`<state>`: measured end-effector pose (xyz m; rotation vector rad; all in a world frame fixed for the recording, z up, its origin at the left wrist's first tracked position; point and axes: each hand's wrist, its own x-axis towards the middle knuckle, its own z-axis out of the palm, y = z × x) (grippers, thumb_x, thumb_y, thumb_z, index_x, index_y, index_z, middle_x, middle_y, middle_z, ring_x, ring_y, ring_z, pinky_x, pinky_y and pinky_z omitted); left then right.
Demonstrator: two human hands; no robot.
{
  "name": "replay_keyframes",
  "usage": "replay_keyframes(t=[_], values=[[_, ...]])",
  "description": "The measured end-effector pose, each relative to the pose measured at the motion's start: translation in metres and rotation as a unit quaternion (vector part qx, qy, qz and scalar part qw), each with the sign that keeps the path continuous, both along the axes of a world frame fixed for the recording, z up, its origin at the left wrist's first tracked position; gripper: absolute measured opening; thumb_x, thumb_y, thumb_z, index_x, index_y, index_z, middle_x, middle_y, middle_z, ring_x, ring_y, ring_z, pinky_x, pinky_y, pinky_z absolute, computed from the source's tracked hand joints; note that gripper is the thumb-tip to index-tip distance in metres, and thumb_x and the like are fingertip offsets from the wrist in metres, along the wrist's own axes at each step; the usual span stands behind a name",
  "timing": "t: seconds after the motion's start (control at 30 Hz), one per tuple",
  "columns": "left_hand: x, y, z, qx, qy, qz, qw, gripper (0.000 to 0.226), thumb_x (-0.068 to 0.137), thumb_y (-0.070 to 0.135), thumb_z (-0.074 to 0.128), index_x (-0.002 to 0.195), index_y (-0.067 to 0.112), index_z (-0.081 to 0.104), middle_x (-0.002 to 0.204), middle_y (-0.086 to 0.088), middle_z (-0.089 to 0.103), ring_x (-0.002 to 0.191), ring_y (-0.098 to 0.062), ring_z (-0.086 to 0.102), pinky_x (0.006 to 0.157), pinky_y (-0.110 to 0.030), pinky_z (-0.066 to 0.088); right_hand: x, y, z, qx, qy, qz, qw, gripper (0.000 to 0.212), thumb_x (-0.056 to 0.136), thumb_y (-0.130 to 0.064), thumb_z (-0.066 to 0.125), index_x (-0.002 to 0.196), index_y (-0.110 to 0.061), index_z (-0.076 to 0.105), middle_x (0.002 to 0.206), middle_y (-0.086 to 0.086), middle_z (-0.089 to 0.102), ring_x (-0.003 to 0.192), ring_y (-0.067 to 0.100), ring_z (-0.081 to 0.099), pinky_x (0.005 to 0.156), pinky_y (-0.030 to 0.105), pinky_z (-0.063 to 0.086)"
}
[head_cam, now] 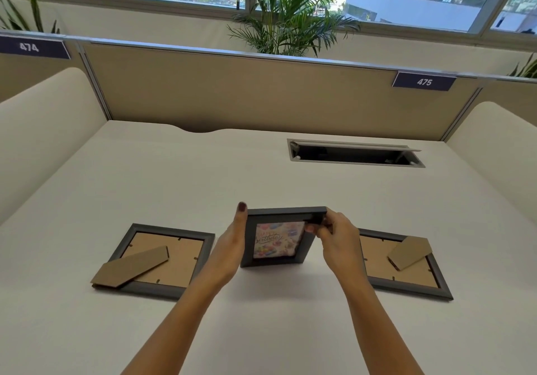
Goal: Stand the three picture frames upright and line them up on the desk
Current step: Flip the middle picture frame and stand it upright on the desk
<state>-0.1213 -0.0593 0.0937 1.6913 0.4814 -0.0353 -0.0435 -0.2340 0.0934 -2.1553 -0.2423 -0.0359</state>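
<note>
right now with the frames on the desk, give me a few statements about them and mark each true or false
1. Both hands hold the middle frame. True: the left hand grips its left edge, the right hand its upper right corner.
2. The left frame stands upright. False: it lies face down, easel stand showing.
3. The right frame lies face down. True.
4. The middle frame shows its cardboard back. False: a colourful birthday picture faces the camera.
5. The cable hatch in the desk is shut. False: it is open.

We read "474" on the left partition label (30, 47), "475" on the right partition label (424, 81), and "Birthday", blurred, on the held frame's card (276, 241).
</note>
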Motion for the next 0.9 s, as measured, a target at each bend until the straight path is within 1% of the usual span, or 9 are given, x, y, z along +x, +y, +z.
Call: replay_keyframes(t=[0.03,0.07,0.13,0.2,0.27,0.4,0.57,0.77,0.9], values=[[0.001,0.001,-0.005,0.017,0.006,-0.008,1.0,0.089,0.07,0.081,0.004,0.132,0.033,0.045,0.108,0.007,0.054,0.099,-0.007,0.05,0.089,-0.028,0.036,0.0,0.0,0.0,0.0,0.003,-0.002,1.0,0.026,0.088,0.002,0.053,0.102,-0.015,0.067,0.099,0.008,0.064,0.091,0.018,0.059,0.062,0.006,0.042],[0.001,0.002,-0.008,0.038,0.007,-0.013,0.999,0.091,0.065,0.085,0.001,0.123,0.035,0.05,0.093,0.008,0.052,0.084,-0.004,0.05,0.075,-0.021,0.037,-0.001,0.0,0.0,0.001,0.004,-0.004,1.0,0.026,0.088,0.001,0.053,0.102,-0.015,0.067,0.1,0.008,0.064,0.092,0.019,0.059,0.063,0.009,0.042],[0.002,0.002,-0.011,0.049,0.002,-0.015,0.999,0.088,0.058,0.088,-0.002,0.102,0.035,0.052,0.076,0.014,0.046,0.066,0.002,0.041,0.06,-0.014,0.026,-0.002,0.0,-0.001,0.006,0.005,-0.007,1.0,0.021,0.089,-0.002,0.055,0.101,-0.014,0.066,0.099,0.009,0.064,0.091,0.02,0.059,0.063,0.012,0.041],[0.002,0.003,-0.012,0.021,-0.008,-0.013,1.0,0.081,0.058,0.085,-0.001,0.1,0.047,0.057,0.086,0.017,0.057,0.075,0.002,0.049,0.076,-0.013,0.032,-0.003,-0.001,-0.001,0.008,0.006,-0.01,1.0,0.016,0.088,-0.005,0.058,0.099,-0.015,0.065,0.098,0.01,0.064,0.09,0.021,0.059,0.064,0.016,0.041],[0.001,0.004,-0.014,-0.01,-0.02,-0.024,0.999,0.066,0.059,0.084,0.0,0.089,0.062,0.055,0.107,0.012,0.062,0.097,-0.005,0.055,0.095,-0.024,0.029,-0.003,-0.001,0.0,0.012,0.011,-0.009,1.0,0.012,0.088,-0.009,0.061,0.098,-0.014,0.065,0.097,0.011,0.065,0.09,0.024,0.06,0.068,0.023,0.044],[0.001,0.003,-0.019,-0.025,-0.032,-0.04,0.998,0.06,0.066,0.08,0.001,0.097,0.061,0.049,0.137,-0.004,0.054,0.129,-0.024,0.046,0.115,-0.045,0.024,-0.001,-0.002,0.003,0.02,0.035,-0.009,0.999,0.015,0.088,-0.012,0.062,0.103,-0.013,0.064,0.099,0.012,0.066,0.093,0.026,0.061,0.078,0.034,0.051],[0.003,0.003,-0.031,-0.059,-0.028,-0.025,0.998,0.077,0.07,0.076,0.0,0.122,0.045,0.049,0.136,-0.003,0.054,0.128,-0.023,0.047,0.114,-0.045,0.025,0.0,-0.002,0.006,0.024,0.054,-0.002,0.998,0.019,0.088,-0.013,0.062,0.107,-0.014,0.064,0.1,0.012,0.067,0.096,0.026,0.062,0.083,0.039,0.053],[0.001,-0.003,-0.035,-0.07,-0.04,0.0,0.997,0.059,0.077,0.069,0.004,0.099,0.049,0.055,0.111,0.008,0.06,0.099,-0.007,0.055,0.095,-0.028,0.032,-0.002,-0.005,0.003,0.023,0.065,0.0,0.998,0.027,0.09,-0.017,0.06,0.116,-0.016,0.061,0.105,0.011,0.066,0.1,0.025,0.061,0.087,0.041,0.053],[0.002,-0.004,-0.037,-0.074,-0.042,0.01,0.996,0.06,0.077,0.069,0.004,0.101,0.048,0.055,0.11,0.008,0.061,0.102,-0.011,0.055,0.095,-0.029,0.033,-0.001,-0.004,0.001,0.019,0.062,-0.002,0.998,0.027,0.09,-0.021,0.06,0.116,-0.016,0.06,0.105,0.011,0.066,0.097,0.024,0.061,0.082,0.034,0.05]])
